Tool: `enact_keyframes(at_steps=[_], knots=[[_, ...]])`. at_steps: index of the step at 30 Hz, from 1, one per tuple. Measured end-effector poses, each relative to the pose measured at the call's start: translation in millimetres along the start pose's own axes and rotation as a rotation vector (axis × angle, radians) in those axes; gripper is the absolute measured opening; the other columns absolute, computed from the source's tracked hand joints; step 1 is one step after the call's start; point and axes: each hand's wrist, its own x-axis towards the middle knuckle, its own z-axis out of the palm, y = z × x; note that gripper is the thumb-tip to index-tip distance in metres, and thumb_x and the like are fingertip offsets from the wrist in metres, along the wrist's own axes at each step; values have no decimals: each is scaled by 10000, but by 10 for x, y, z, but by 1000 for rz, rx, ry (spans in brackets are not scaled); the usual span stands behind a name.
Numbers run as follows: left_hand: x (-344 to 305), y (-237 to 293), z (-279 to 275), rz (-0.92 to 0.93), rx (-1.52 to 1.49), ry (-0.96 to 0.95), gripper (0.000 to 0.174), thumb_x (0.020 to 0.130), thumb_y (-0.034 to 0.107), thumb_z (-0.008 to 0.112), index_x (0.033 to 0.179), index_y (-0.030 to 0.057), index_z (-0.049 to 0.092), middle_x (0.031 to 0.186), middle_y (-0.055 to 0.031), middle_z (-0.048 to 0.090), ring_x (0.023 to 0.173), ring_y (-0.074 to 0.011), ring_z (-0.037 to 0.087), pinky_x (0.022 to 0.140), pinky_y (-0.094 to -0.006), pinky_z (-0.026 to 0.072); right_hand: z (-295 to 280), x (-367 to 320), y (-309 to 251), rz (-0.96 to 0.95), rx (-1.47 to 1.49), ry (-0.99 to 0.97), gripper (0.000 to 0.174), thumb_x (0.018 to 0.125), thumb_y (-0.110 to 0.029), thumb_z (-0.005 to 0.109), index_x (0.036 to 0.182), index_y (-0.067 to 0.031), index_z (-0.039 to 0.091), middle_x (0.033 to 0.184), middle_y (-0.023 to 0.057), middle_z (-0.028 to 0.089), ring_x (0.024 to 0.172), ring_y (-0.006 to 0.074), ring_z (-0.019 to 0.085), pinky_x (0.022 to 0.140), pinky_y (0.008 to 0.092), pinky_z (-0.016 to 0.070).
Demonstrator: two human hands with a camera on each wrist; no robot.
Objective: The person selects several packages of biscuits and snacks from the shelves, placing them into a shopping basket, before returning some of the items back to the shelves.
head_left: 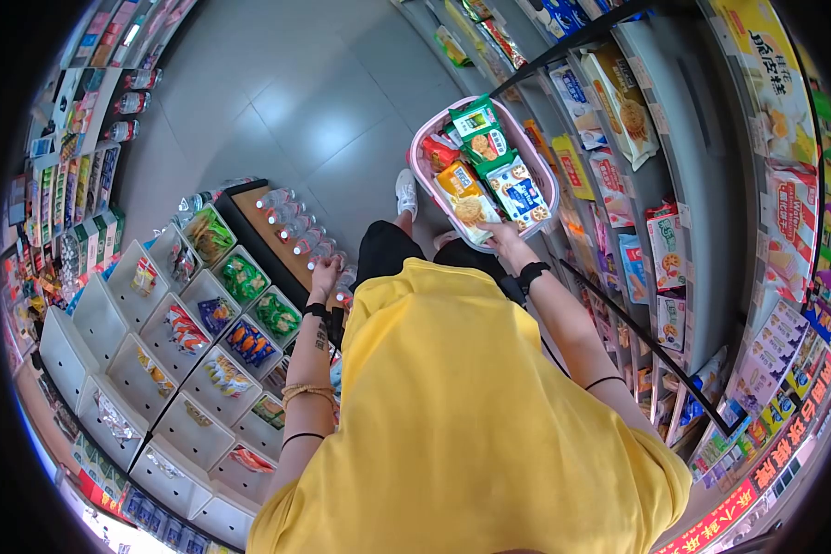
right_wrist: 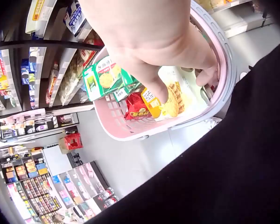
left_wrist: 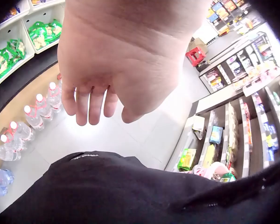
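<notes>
Cracker packet (right_wrist: 178, 100), light and crushable by my guess, lies in the pink basket (right_wrist: 115, 132) under my right hand (right_wrist: 151, 39), thumb apart from fingers, pinch unclear, best taken by its sealed edge.

Smooth gray tiles with thin joints cover the floor (head_left: 328, 60), and a bright patch of overhead light (head_left: 328, 115) reflects off them. Along the right side of the head view, tall dark shelving (head_left: 697, 102) holds packaged snacks, with pale label strips on its edges and a red banner (head_left: 757, 494) near the bottom. On the left, white plastic bins (head_left: 92, 319) of bagged goods stand in tiers beside a curved wood-fronted unit (head_left: 272, 247), lined with water bottles (head_left: 295, 226). Farther off are a red crate (left_wrist: 196, 56) and more stocked shelves (left_wrist: 214, 77).
</notes>
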Motion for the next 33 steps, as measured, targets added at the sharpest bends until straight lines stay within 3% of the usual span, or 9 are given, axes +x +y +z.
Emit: enact_keyframes(at_steps=[8,12,14,16,21,27,28,32,33], knots=[[61,6,-76,-21,88,17,379,882,342,620,969,-27,635,763,-80,659,663,-141,625,624,-284,502,-36,167,57,83,79,-81,323,739,-63,803,996,-88,609,875,41,670,651,128,583,463,219,329],[28,126,-80,36,50,34,367,876,320,622,979,-32,639,783,-91,667,677,-163,634,645,-295,506,-5,194,45,148,163,-213,347,735,-2,789,1029,-54,612,957,84,676,801,234,687,649,354,587],[72,112,-87,63,51,58,367,871,318,626,970,-35,641,800,-102,671,702,-169,640,663,-302,509,84,5,-43,77,100,-169,330,730,-54,803,1003,-59,618,888,82,675,673,186,633,494,269,449],[148,51,-107,69,63,70,362,866,316,628,962,-33,645,818,-112,675,726,-173,645,683,-311,511,125,25,-37,33,83,-132,350,723,-96,815,1004,-47,613,873,93,669,631,181,613,446,247,413],[303,-35,-164,130,151,77,339,854,316,628,952,-7,663,845,-123,688,761,-181,657,722,-328,514,183,-200,-240,-47,-13,-43,539,684,-112,827,1107,58,539,971,170,660,801,264,682,600,392,557],[466,29,-157,82,232,-1,337,848,320,623,957,5,672,830,-112,694,754,-191,664,729,-331,517,40,-502,-548,-443,-645,262,693,628,-260,830,1137,66,491,1026,211,653,924,275,663,777,354,525],[454,95,-121,107,255,13,333,895,298,586,927,-27,654,810,-82,672,711,-145,631,653,-281,497,3,-631,-644,-438,-637,252,679,637,-268,816,1144,69,516,1035,202,660,945,257,655,841,330,503],[650,183,-9,135,125,-18,288,901,251,593,937,-33,625,806,-75,649,701,-161,616,652,-302,504,-321,-992,-832,-627,-306,114,643,655,-224,810,1177,63,567,1019,159,678,897,224,664,811,318,519],[673,240,22,132,142,-24,288,899,249,599,946,-35,618,806,-76,646,701,-162,614,653,-303,504,-336,-1422,-1034,-627,-333,159,552,718,-190,763,1179,40,565,1034,137,664,885,193,651,766,291,517]])
